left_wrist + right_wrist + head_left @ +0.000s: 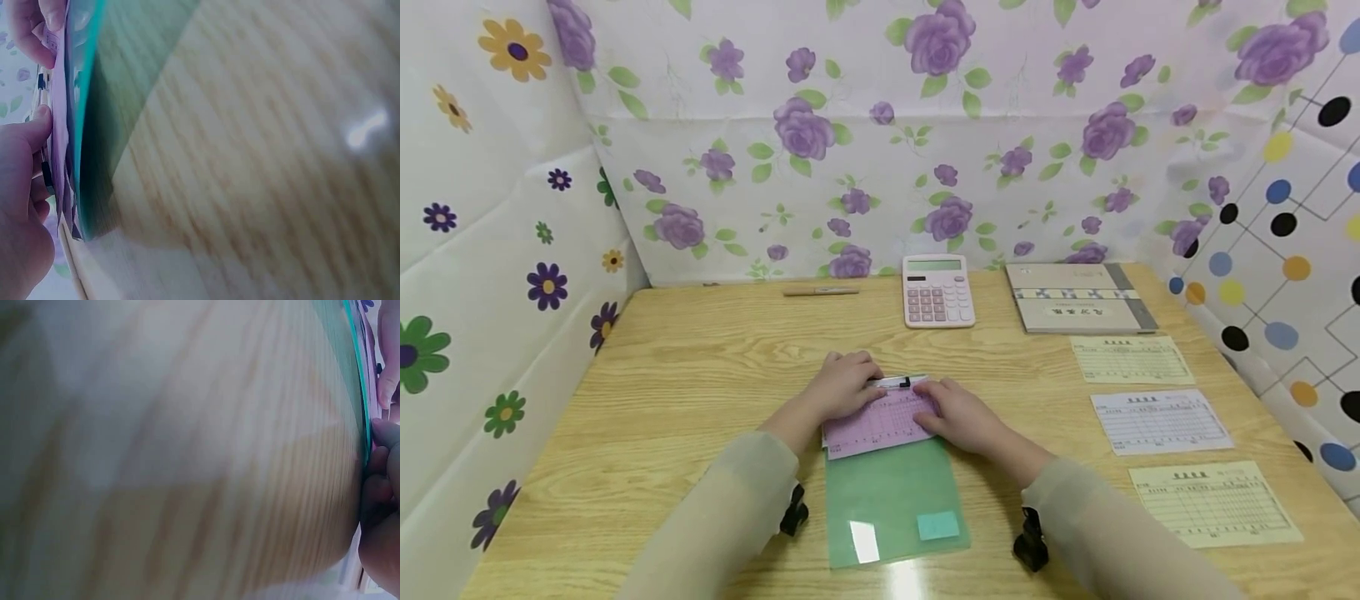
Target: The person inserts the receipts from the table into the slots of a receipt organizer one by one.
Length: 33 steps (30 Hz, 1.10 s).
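A green translucent clip folder [887, 500] lies before me, with pink printed slips [880, 425] at its far end, slightly askew. A metal bar clip [891, 382] with black ends runs along the far edge. My left hand [844, 385] is at the left of the clip; in the left wrist view its thumb [41, 122] presses on the bar while other fingers bend behind. My right hand [961, 417] grips the folder's right edge beside the slips, its fingers [377, 487] curled in the right wrist view. A small blue label [937, 525] sits on the folder's near right corner.
Three printed slips lie at the right: yellow [1131, 360], white [1161, 422] and yellow [1216, 504]. Behind them is a grey-beige book [1071, 317]. A pink calculator [937, 292] and a brown pen [821, 292] lie along the back, near the floral cloth wall [865, 150].
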Tool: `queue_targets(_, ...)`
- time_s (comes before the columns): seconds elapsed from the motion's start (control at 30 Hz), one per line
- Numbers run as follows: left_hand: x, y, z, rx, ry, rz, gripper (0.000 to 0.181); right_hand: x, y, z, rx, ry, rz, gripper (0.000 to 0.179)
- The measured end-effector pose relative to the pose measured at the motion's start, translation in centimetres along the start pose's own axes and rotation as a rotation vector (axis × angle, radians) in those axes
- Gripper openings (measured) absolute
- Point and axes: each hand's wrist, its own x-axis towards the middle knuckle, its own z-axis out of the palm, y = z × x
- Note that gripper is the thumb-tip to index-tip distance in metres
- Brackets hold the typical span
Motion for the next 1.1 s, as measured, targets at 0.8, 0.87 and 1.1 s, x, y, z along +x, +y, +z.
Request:
queue_targets(0.8,-0.1,0.2,0.4,0.057,0.048,0.023,0.029,1.3,-0.6,-0.5,-0.032,-0.066,0.076,0.061)
queue_targets(0.87,-0.1,0.3,0.4,0.064,0.046,0.023,0.03,1.3,-0.5,-0.4,-0.037,-0.057,0.066,0.06)
queue_targets(1.1,-0.3,0.4,0.3,0.075,0.045,0.019,0.031,1.3,-0.7,-0.3,-0.047,-0.045,0.069,0.058)
